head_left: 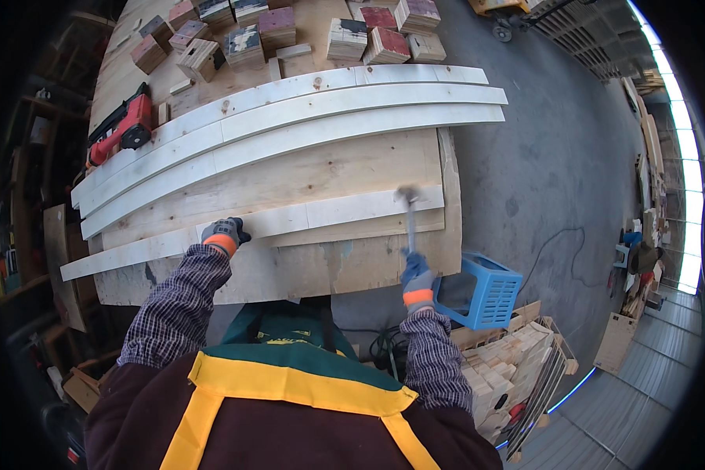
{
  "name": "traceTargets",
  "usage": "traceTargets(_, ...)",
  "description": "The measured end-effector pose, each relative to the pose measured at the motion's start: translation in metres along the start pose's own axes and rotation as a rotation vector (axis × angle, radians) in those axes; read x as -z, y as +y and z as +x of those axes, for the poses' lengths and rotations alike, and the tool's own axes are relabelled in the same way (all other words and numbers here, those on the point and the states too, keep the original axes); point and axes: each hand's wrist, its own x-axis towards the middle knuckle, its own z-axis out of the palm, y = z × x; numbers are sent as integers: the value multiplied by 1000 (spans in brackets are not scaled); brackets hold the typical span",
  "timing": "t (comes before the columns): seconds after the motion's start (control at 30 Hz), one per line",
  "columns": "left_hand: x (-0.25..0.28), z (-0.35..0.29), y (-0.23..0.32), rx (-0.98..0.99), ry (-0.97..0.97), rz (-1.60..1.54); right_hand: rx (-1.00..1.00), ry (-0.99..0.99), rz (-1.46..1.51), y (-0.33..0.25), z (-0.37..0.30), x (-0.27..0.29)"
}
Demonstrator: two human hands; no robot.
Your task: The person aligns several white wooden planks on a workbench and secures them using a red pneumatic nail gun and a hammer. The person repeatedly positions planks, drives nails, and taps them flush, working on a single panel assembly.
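A long pale wooden strip (329,211) lies across the near part of the workbench, on top of a wider board (352,164). My left hand (225,230), in a grey glove with an orange cuff, closes on the strip left of its middle. In my right hand (417,271), gloved in blue-grey with an orange cuff, is the handle of a hammer (411,223). The hammer's head is smeared by motion and appears over the strip's right end; I cannot tell whether it touches the wood. Any nail there is too small to make out.
Beyond lie several more pale strips (290,110), a red nail gun (129,125) and many wooden blocks (244,47). A blue plastic stool (489,291) stands by the workbench's (290,276) near right corner, beside stacked wood offcuts (501,380). A cable (552,235) runs over the floor.
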Motion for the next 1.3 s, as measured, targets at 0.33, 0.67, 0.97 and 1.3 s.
traceTargets(0.33, 9, -8, 6, 46, -16, -16, 225, 80, 489, -15, -21, -2)
traceTargets(0.67, 4, -9, 0, -23, 19, 8, 15, 28, 669, 46, 6, -6)
traceTargets(0.97, -5, -22, -17, -6, 263, -219, -259, -179, 412, 26, -13, -29)
traceTargets(1.3, -10, -17, -114, 171, 260, -275, -182, -221, -293, 21, -24, -35)
